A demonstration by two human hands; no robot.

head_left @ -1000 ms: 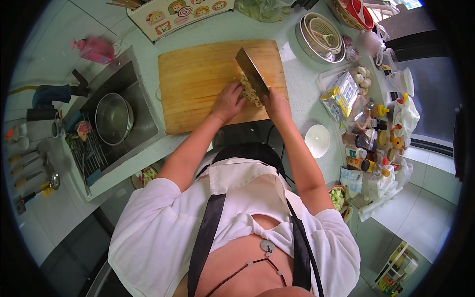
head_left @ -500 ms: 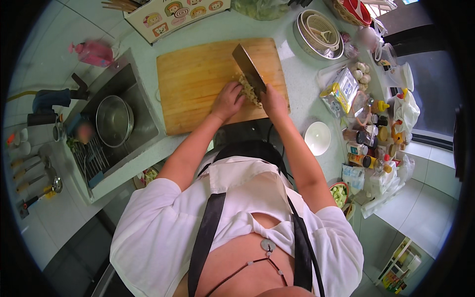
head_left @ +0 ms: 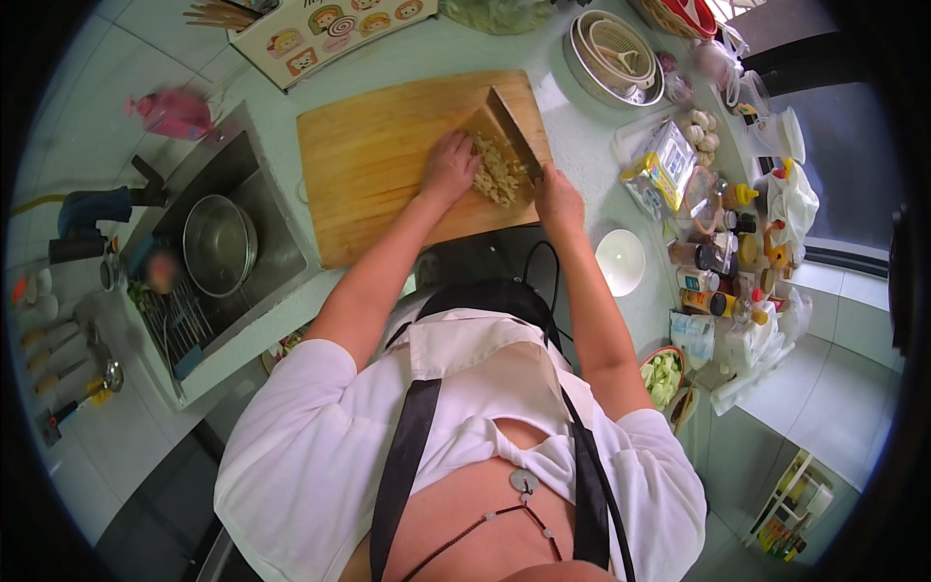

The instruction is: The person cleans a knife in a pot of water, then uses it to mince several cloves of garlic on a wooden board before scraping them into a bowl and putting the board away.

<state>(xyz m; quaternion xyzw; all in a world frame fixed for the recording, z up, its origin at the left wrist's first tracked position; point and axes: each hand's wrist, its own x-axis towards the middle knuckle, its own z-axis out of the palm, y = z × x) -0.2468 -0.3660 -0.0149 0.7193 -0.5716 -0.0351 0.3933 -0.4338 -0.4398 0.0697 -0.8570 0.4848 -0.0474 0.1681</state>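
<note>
A wooden cutting board [head_left: 364, 145] lies on the counter in front of me, with a loose heap of finely chopped, pale pieces, probably garlic [head_left: 497, 175], on its right half. My right hand [head_left: 560, 202] grips a cleaver [head_left: 514, 134] by its handle near the board's right edge. The cleaver's broad blade slants up and to the left, along the heap's right side. On the heap's left side rests my left hand [head_left: 450, 167], fingers slightly bent and touching the edge of the pieces. It holds nothing that I can see.
To the left is a sink with a metal bowl [head_left: 220, 245]. A white bowl [head_left: 620, 263] stands right of my right forearm. Nested strainers [head_left: 616, 56], garlic bulbs [head_left: 702, 136] and several bottles and jars [head_left: 720, 252] line the right side. A patterned box [head_left: 335, 37] stands behind the board.
The cleaver and my right hand have shifted right, off the heap's middle to its right side. The pieces now lie more spread out, in fuller view. My left hand stays by the heap.
</note>
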